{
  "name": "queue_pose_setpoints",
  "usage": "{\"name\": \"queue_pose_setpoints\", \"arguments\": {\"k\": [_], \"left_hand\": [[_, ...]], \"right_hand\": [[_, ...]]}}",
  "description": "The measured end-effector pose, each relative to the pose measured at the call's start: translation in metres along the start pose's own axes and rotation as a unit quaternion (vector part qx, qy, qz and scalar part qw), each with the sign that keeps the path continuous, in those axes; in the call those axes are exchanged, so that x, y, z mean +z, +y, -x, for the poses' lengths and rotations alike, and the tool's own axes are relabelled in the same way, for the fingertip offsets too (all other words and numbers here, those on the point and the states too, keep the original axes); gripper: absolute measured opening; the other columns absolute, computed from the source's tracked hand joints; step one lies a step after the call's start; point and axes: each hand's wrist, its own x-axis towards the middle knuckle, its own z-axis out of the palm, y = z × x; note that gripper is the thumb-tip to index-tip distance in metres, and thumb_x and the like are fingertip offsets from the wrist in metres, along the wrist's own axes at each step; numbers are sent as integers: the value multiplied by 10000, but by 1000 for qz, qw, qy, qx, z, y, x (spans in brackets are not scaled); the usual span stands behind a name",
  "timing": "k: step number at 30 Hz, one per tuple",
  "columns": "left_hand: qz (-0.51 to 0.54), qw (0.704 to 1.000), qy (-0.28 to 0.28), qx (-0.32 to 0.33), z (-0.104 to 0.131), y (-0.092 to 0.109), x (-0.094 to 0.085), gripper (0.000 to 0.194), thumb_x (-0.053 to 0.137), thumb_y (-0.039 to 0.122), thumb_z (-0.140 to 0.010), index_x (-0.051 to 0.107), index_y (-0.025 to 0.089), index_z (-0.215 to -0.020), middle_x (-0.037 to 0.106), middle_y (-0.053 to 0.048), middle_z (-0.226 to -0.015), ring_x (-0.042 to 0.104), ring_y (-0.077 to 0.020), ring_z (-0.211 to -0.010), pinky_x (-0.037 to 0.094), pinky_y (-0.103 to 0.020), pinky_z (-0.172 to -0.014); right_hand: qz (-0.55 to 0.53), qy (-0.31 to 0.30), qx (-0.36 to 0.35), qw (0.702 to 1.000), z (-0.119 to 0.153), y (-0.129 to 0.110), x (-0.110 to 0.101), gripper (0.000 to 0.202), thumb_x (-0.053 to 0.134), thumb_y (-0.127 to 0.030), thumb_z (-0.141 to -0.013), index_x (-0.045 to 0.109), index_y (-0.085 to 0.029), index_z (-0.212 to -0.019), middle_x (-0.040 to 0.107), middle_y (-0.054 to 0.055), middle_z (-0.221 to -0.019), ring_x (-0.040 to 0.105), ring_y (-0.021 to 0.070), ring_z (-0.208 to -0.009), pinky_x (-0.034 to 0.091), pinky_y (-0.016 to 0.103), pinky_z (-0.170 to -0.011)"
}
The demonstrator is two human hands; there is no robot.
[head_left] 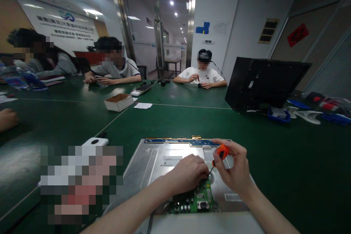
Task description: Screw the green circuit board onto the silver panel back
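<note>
Green circuit board [205, 195] on metal-backed display panel [139, 166]; left hand [190, 173] curled over board's upper edge, cannot tell if gripping anything. Right hand [233, 168] pinches orange-handled screwdriver [222, 151]; slanted shaft could slip, scratching board or jabbing left hand.

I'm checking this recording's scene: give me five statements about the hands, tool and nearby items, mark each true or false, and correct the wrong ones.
1. The right hand grips an orange-handled screwdriver. True.
2. The screwdriver's shaft points up at the ceiling. False: it slopes down toward the green circuit board.
3. The left hand is at the circuit board. True.
4. The circuit board lies directly on the tabletop. False: it sits on a metal panel.
5. In the picture, an open box is left of the panel. True.
</note>
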Motion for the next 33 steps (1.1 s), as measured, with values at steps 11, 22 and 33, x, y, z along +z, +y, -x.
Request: {"name": "queue_pose_setpoints", "arguments": {"k": [11, 22, 33], "left_hand": [[0, 1000, 3, -4, -1, 0, 2, 91, 666, 93, -891, 687, 161, -834, 723, -26, -827, 656, -188, -759, 420, -283, -671], [1, 1000, 1, -4, -1, -3, 7, 91, 666, 105, -902, 713, 178, -926, 731, -25, -883, 675, -192, -812, 456, -295, -715], [7, 1000, -9, -11, -1, 0, 1, 82, 701, 87, -878, 710, 168, -886, 726, -18, -874, 669, -194, -803, 439, -292, -695]], "right_hand": [[15, -50, -33, 998, -8, -4, -5, 345, 457, -201, -1023, 473, -226, -1367, 685, 74, -1008, 681, 143, -644, 599, 262, -533], [17, -23, -51, 998, -10, -3, -2, 353, 542, -185, -994, 516, -274, -1335, 665, 58, -1019, 685, 144, -725, 582, 237, -524], [26, -9, -30, 999, -6, -2, -4, 370, 604, -245, -958, 476, -232, -1305, 715, 66, -995, 685, 150, -655, 589, 255, -541]]}}
